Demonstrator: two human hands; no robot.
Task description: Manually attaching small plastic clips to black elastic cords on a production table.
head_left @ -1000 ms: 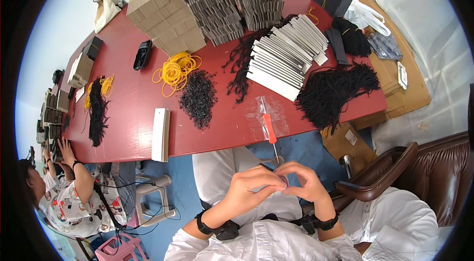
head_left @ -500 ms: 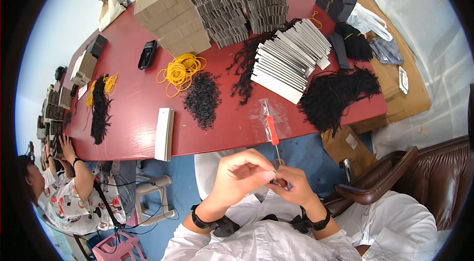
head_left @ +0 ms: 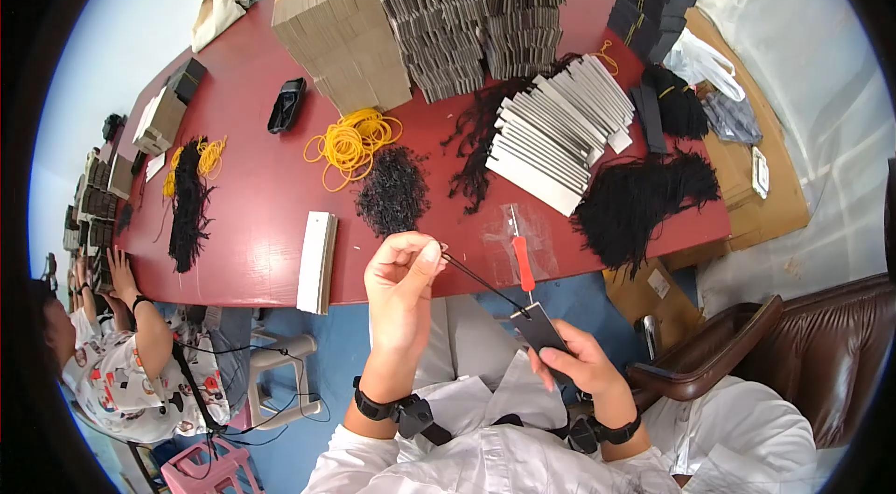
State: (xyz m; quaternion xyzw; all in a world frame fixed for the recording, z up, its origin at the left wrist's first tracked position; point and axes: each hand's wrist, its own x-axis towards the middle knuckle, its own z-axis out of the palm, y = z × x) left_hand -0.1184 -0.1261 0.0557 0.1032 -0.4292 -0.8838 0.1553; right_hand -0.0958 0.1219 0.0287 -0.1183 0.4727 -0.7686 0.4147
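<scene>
My left hand (head_left: 399, 284) is raised near the table's front edge, with thumb and forefinger pinching the end of a thin black cord (head_left: 483, 283). The cord runs taut down to the top end of a flat black hang tag (head_left: 540, 330), which my right hand (head_left: 581, 359) grips between thumb and fingers. Just beyond the tag, a red-handled tool (head_left: 522, 262) with a thin metal shaft lies on clear plastic (head_left: 497, 247), its near tip past the table edge. A heap of short black pieces (head_left: 392, 190) and a bundle of black cords (head_left: 644, 204) lie farther in.
The red table (head_left: 243, 214) carries white strips (head_left: 551, 144), a white stack (head_left: 317, 262), yellow elastic bands (head_left: 355, 141) and tall grey stacks (head_left: 429, 22). A brown leather chair (head_left: 831, 354) stands at the right. Another person (head_left: 140, 354) works at the far left.
My hands have moved apart from being close together. The left went up and left, drawing the cord straight; the black tag in my right hand has come into clear view.
</scene>
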